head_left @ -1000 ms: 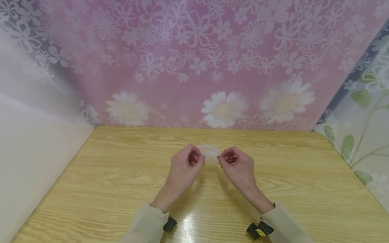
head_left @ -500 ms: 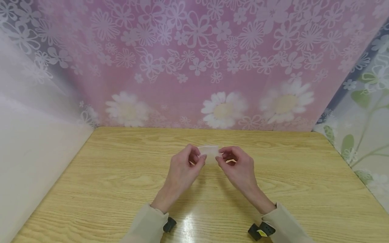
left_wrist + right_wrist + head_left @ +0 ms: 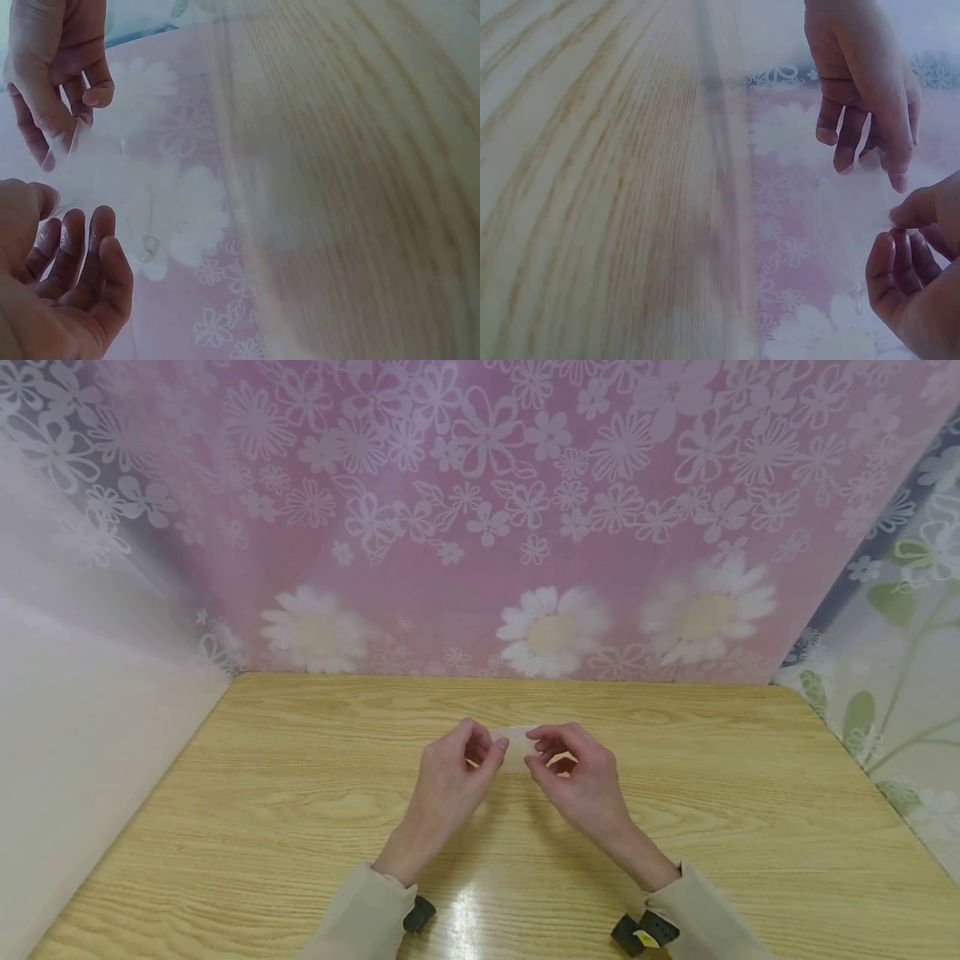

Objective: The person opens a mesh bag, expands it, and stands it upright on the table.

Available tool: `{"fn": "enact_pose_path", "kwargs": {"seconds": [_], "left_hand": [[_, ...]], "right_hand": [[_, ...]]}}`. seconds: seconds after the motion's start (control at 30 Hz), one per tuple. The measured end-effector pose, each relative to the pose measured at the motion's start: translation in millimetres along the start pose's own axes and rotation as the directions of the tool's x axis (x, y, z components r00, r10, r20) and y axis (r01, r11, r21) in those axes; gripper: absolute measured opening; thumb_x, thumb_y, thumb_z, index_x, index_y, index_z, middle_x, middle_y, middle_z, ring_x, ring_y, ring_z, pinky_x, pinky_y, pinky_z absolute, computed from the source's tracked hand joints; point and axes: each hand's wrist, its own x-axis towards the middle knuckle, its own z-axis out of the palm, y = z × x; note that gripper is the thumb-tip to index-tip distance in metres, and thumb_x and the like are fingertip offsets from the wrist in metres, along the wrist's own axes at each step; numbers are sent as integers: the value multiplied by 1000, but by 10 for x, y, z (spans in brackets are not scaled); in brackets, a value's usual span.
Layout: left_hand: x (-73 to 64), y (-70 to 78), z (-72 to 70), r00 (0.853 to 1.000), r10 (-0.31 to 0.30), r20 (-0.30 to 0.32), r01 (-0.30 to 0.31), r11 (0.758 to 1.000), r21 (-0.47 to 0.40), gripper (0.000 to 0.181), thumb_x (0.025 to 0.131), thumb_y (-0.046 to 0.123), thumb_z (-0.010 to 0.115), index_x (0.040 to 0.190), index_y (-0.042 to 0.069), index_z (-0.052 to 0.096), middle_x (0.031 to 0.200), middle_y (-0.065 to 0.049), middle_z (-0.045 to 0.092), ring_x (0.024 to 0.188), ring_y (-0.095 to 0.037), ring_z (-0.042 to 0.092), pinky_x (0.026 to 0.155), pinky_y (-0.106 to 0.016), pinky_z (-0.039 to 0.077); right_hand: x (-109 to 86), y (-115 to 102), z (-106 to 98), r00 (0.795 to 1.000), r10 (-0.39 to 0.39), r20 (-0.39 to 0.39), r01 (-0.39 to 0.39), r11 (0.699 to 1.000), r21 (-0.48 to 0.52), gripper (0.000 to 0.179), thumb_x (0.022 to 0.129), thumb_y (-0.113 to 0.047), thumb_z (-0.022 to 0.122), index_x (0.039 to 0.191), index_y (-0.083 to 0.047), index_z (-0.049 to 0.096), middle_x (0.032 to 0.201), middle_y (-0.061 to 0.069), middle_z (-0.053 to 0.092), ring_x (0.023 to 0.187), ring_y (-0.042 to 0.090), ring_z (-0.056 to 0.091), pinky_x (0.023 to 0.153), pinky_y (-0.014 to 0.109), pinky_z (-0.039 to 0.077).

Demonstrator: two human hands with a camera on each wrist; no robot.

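Observation:
A small, thin, clear plastic bag spans the space between the two hands, raised over the table. The left hand pinches its left side between thumb and forefinger. On the opposite side, the right hand has its thumb and forefinger at the edge, with the other fingers loosely bent. In the right wrist view the film shows as a faint whitish patch between the fingertips. The left wrist view has the same bag against the flowered backdrop; its outline blends into the white petals.
Under the hands lies a wood-grain table. A pink curtain with white flowers stands along its far edge. A pale panel borders the left side, and a leaf-patterned cloth the right. Black straps sit at the wrists.
The right hand has shifted a little left, closer to the left hand, its thumb and forefinger resettling along the bag's edge. The bag's visible span has narrowed. The left hand stays nearly still.

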Motion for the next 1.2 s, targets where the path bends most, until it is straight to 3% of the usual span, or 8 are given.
{"fn": "enact_pose_path", "kwargs": {"seconds": [0.23,0.53,0.63,0.73,0.93,1.0,1.13,1.2], "left_hand": [[-2,-11,9,999,13,46,-12,1000,-21,16,93,19,76,94,16,61,85,6,65,78,-5,66,64,-20,56],[-11,4,6,993,74,87,-73,997,-8,22,86,7,76,101,10,61,89,0,65,82,-13,66,67,-23,57],[-7,-8,6,994,28,108,-22,998,-59,22,89,13,77,105,10,61,91,1,65,86,-14,66,69,-23,56],[0,-17,0,990,-62,124,80,986,-148,25,92,25,77,108,13,62,94,3,66,91,-13,66,73,-25,57],[40,-20,-18,970,-215,110,240,919,-314,23,97,33,71,110,15,65,104,-2,69,99,-20,70,81,-33,60],[58,-22,-20,958,-264,110,286,876,-387,20,99,28,70,111,13,64,108,-5,68,99,-23,72,81,-33,61],[83,-9,-33,928,-351,126,363,769,-526,22,100,20,67,117,7,61,114,-10,65,95,-22,74,81,-38,63],[87,-3,-42,915,-378,139,387,734,-558,25,101,19,67,121,6,60,117,-10,65,93,-18,74,82,-38,63]], "right_hand": [[12,-8,-11,995,86,-55,-84,996,27,15,87,0,78,98,-9,73,86,4,72,73,3,66,58,19,54],[11,-17,-25,986,152,-74,-150,988,27,11,89,-4,78,97,-10,73,88,3,73,74,4,66,61,23,57],[10,-15,-30,986,153,-73,-151,988,32,11,89,-5,78,97,-10,73,89,4,73,76,4,66,62,24,57],[10,-7,-39,986,150,-70,-147,988,45,11,88,-4,79,96,-9,73,91,5,73,79,1,68,62,23,57],[8,-1,-54,987,151,-56,-144,983,112,12,87,-1,80,95,-7,73,93,7,72,86,0,70,69,20,59],[8,4,-54,988,145,-49,-137,981,140,12,87,0,79,95,-6,72,93,9,71,87,0,71,71,19,60],[5,19,-54,992,121,-35,-112,974,196,11,87,3,77,95,-5,72,94,12,69,89,5,73,75,19,60],[1,31,-56,994,106,-27,-98,971,219,12,87,5,77,95,-4,72,95,13,68,91,9,74,76,21,61]]}}
